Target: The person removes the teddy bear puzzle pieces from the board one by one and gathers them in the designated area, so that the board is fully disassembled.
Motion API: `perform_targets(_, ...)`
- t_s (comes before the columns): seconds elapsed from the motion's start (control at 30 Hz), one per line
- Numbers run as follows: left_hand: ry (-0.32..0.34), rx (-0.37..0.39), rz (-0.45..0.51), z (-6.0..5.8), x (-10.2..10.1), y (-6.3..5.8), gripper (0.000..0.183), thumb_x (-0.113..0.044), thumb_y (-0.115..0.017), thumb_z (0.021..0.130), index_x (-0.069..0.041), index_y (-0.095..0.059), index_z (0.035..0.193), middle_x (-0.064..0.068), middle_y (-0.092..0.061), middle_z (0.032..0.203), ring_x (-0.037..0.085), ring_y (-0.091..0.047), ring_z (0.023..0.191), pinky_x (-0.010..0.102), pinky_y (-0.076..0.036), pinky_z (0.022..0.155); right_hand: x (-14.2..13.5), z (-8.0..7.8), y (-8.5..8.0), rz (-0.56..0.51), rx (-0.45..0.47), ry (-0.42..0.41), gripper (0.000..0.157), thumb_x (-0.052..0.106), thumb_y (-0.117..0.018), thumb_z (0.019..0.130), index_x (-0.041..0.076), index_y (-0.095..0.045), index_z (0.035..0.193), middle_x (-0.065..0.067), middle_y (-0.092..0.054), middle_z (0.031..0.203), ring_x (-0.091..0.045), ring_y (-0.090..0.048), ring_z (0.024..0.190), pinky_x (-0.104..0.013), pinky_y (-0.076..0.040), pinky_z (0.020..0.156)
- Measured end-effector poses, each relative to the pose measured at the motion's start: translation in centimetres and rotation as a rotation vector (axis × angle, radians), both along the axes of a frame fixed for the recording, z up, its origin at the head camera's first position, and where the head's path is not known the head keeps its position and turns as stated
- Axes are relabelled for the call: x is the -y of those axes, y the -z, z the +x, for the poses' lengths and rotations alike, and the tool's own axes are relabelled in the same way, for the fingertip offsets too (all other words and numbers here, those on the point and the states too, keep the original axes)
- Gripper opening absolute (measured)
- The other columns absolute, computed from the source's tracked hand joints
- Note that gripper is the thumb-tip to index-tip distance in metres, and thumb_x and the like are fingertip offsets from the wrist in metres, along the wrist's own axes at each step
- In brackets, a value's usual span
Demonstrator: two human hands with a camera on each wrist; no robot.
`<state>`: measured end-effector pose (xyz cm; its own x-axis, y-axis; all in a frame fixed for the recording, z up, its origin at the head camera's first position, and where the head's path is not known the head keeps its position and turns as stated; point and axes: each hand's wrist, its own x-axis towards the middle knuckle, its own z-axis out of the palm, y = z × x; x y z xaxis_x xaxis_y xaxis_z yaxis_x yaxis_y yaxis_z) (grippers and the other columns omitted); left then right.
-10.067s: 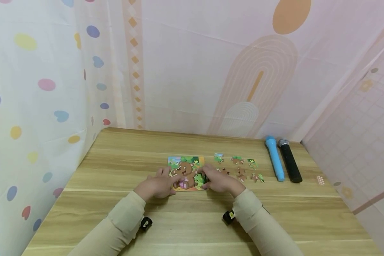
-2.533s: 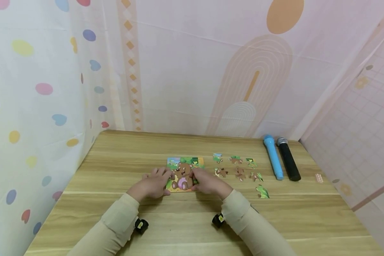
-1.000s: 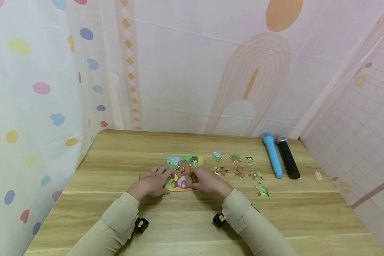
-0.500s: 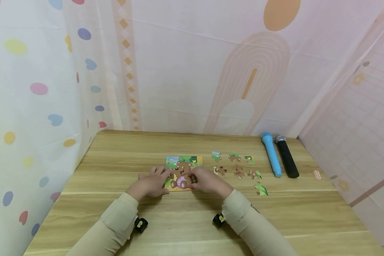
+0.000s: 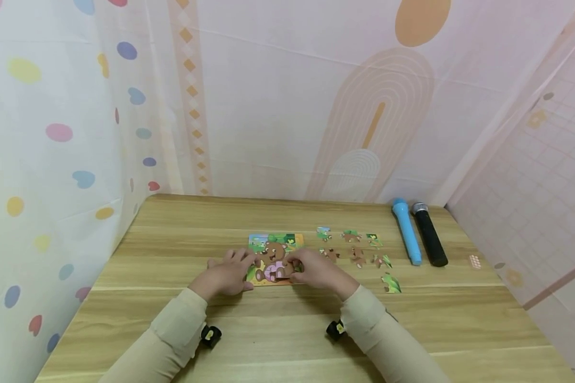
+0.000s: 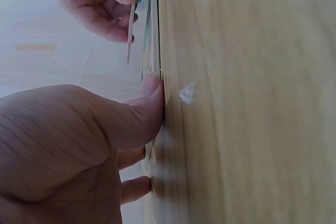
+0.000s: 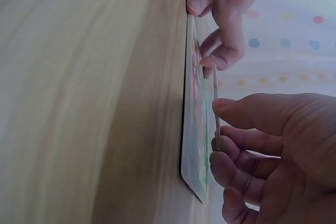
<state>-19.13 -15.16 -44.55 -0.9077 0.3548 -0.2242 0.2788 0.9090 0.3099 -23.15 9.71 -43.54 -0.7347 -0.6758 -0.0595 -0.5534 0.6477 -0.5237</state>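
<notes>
A bear jigsaw puzzle (image 5: 274,238) in a rectangular board lies on the wooden table. At its left end, my left hand (image 5: 225,274) holds it, thumb at the near edge and bent fingers on its surface. Over its right part, my right hand (image 5: 318,271) pinches a thin puzzle piece (image 7: 216,85) between thumb and fingers. Both wrist views show this piece raised off the board, nearly edge-on. Right of the board lie several loose pieces, among them a green corner piece (image 5: 392,283) and a brown piece (image 5: 358,257). My right hand hides the board's right end.
A blue microphone (image 5: 407,231) and a black microphone (image 5: 429,234) lie at the back right of the table (image 5: 268,340). Near the right edge is a small pink-dotted patch (image 5: 475,261). Patterned curtains rise behind and to the left.
Since ten seconds ago, the green corner piece has come to lie among the loose ones. In the last half second my right hand shifts slightly right, lifting a piece off the board.
</notes>
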Motion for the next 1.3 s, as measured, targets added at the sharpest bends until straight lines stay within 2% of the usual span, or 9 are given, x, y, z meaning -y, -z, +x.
perform_targets(0.13,-0.001,-0.003,0.002,-0.1,0.0,0.2,0.036,-0.031,-0.070,0.097,-0.027,-0.050,0.126,0.006,-0.036,0.149,0.031,-0.036,0.124,0.061,-0.034,0.086,-1.2,0.1,-0.2,0.005,-0.014,0.015,0.033,0.011,-0.074,0.094,0.000,-0.067,0.125,-0.001,-0.065,0.100,-0.014,-0.059,0.088,-0.030,-0.052,0.076)
perform_targets(0.37,-0.010,-0.008,-0.010,-0.2,0.1,0.5,0.034,-0.031,-0.070,0.097,-0.028,-0.050,0.123,0.005,-0.036,0.146,0.030,-0.037,0.120,0.059,-0.034,0.083,-3.2,0.0,-0.5,-0.028,-0.029,0.007,0.013,0.006,-0.075,0.092,0.006,-0.066,0.102,-0.002,-0.063,0.094,-0.014,-0.058,0.081,-0.031,-0.051,0.071)
perform_targets(0.5,-0.009,-0.010,-0.004,-0.1,0.1,0.5,0.034,-0.031,-0.070,0.097,-0.028,-0.050,0.124,0.005,-0.036,0.146,0.031,-0.036,0.122,0.060,-0.035,0.084,-4.1,0.0,-0.4,-0.021,-0.018,0.032,0.017,0.006,-0.075,0.092,0.006,-0.067,0.107,-0.001,-0.062,0.095,-0.014,-0.058,0.082,-0.030,-0.051,0.071)
perform_targets(0.63,-0.008,-0.003,0.005,-0.1,0.1,0.5,0.035,-0.030,-0.070,0.097,-0.028,-0.050,0.125,0.005,-0.036,0.146,0.031,-0.035,0.125,0.060,-0.035,0.084,-5.2,0.0,-0.3,-0.023,-0.005,0.046,0.027,0.003,-0.074,0.091,-0.001,-0.067,0.118,-0.003,-0.063,0.097,-0.015,-0.059,0.086,-0.031,-0.052,0.074)
perform_targets(0.8,-0.007,0.001,0.015,0.0,0.1,0.2,0.033,-0.028,-0.070,0.097,-0.025,-0.050,0.122,0.007,-0.037,0.144,0.033,-0.035,0.126,0.062,-0.036,0.085,-6.6,-0.1,0.1,-0.025,-0.010,0.057,0.031,0.002,-0.074,0.091,-0.002,-0.067,0.121,-0.002,-0.063,0.097,-0.013,-0.058,0.087,-0.028,-0.052,0.073)
perform_targets(0.9,-0.007,0.010,0.022,0.2,0.1,-0.1,0.032,-0.028,-0.070,0.097,-0.026,-0.050,0.122,0.008,-0.036,0.145,0.034,-0.034,0.127,0.063,-0.035,0.086,-7.5,-0.1,0.1,-0.031,-0.039,0.046,0.030,0.001,-0.075,0.089,-0.003,-0.068,0.119,-0.001,-0.063,0.095,-0.013,-0.058,0.084,-0.026,-0.051,0.071)
perform_targets(1.07,-0.001,0.015,0.041,0.2,0.1,-0.2,0.033,-0.026,-0.070,0.098,-0.023,-0.050,0.124,0.009,-0.036,0.147,0.036,-0.034,0.129,0.065,-0.035,0.086,-9.0,0.1,-0.1,-0.049,-0.059,0.016,0.020,0.000,-0.076,0.089,0.001,-0.068,0.107,-0.003,-0.060,0.092,-0.014,-0.054,0.077,-0.025,-0.048,0.067)
perform_targets(1.2,-0.006,-0.005,0.041,0.2,0.1,0.2,0.034,-0.027,-0.070,0.097,-0.024,-0.050,0.124,0.009,-0.036,0.146,0.035,-0.034,0.129,0.066,-0.035,0.087,-10.2,0.2,-0.1,-0.045,-0.028,0.049,0.020,0.000,-0.075,0.089,0.003,-0.067,0.107,-0.003,-0.059,0.092,-0.014,-0.053,0.077,-0.025,-0.047,0.067)
perform_targets(1.3,-0.011,-0.006,0.033,0.2,0.1,0.2,0.034,-0.028,-0.071,0.097,-0.025,-0.051,0.124,0.008,-0.037,0.146,0.035,-0.034,0.130,0.066,-0.034,0.087,-11.1,0.2,-0.1,-0.032,0.004,0.078,0.014,-0.001,-0.074,0.090,0.006,-0.066,0.099,0.000,-0.058,0.089,-0.014,-0.054,0.079,-0.028,-0.047,0.068)
